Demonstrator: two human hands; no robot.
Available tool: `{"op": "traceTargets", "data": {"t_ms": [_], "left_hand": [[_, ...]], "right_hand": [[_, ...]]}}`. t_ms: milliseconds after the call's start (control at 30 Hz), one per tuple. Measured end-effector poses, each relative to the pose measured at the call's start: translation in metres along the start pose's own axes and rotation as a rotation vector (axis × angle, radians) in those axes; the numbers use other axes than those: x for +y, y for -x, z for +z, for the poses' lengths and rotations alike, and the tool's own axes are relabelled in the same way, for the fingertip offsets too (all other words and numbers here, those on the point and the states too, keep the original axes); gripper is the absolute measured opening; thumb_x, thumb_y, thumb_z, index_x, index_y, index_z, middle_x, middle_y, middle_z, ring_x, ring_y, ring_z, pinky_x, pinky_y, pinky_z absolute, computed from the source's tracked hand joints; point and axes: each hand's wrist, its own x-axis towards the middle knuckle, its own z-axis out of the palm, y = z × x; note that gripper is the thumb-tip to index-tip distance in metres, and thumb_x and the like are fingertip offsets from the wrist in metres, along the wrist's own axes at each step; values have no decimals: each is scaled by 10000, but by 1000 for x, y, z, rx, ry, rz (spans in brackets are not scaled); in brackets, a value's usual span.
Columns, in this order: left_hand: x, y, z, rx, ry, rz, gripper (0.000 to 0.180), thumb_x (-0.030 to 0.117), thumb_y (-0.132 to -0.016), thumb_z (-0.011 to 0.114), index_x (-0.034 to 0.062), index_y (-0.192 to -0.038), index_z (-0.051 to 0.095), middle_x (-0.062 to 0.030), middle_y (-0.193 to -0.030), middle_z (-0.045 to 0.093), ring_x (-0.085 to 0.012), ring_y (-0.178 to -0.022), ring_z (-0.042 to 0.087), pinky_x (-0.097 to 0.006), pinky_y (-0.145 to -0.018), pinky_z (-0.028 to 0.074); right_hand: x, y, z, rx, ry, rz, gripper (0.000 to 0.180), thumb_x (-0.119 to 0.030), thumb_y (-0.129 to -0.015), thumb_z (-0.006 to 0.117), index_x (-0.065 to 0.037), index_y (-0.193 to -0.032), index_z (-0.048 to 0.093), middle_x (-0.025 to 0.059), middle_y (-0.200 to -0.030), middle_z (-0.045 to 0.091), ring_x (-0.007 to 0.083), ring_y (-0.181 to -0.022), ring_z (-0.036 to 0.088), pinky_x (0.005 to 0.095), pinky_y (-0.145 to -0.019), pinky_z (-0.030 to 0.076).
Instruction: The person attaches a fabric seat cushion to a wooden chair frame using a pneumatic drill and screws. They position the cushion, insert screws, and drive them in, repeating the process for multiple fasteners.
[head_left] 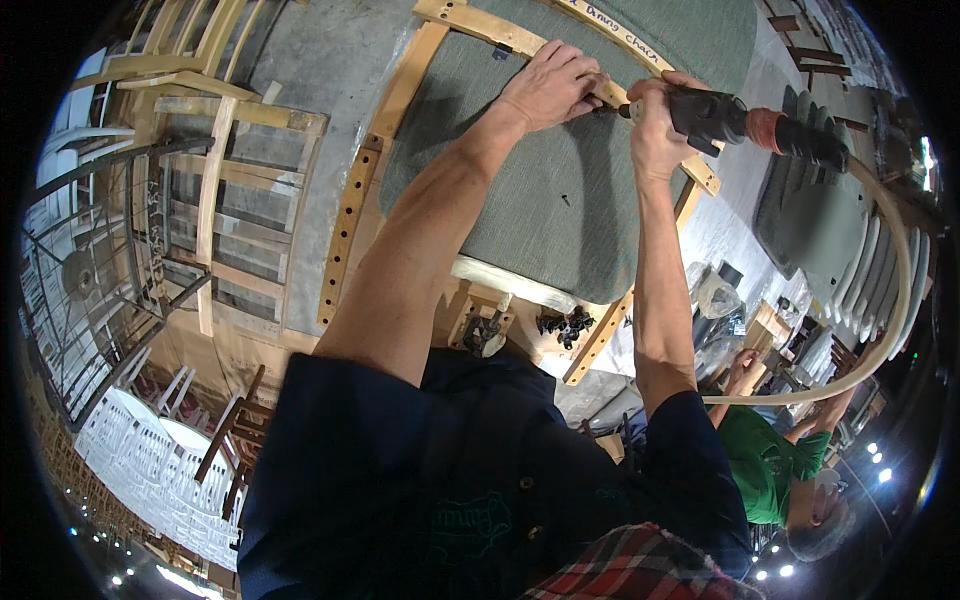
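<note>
My right hand (658,130) is wrapped round a black air screwdriver (708,118) with an orange-red collar, held level with its tip toward the left. Beside that tip, my left hand (550,85) lies over a wooden bar (478,28), its fingers curled together; whatever they pinch is hidden. Below both hands is a grey-green upholstered panel (520,190), framed by wooden bars. On the fabric lies a small dark piece (566,200) that looks like a screw. A drilled wooden bar (350,230) runs along the panel's left side.
A pale hose (905,260) loops from the tool down the right side. Near me sits a cluster of small black parts (566,326). At right are stacked grey pads (880,265) and a person in a green shirt (760,460). Wooden pallet slats (245,205) stand at left.
</note>
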Motion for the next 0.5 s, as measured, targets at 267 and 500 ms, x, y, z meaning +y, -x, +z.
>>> {"op": "traceTargets", "data": {"t_ms": [267,500], "left_hand": [[3,0,-5,19,120,-35,381,306,-814,780,138,-1145,695,17,-1231,543,-225,-1173,479,-377,-1079,398],[1,1,-4,-7,56,3,360,343,-874,723,121,-1155,692,5,-1244,580,-226,-1236,470,-390,-1121,357]], "right_hand": [[29,2,-6,3,87,-86,194,42,-779,701,30,-963,639,57,-767,670,126,-705,649,250,-668,524],[18,4,-3,100,5,65,278,66,-769,685,7,-1038,646,54,-883,684,135,-760,654,258,-737,531]]}}
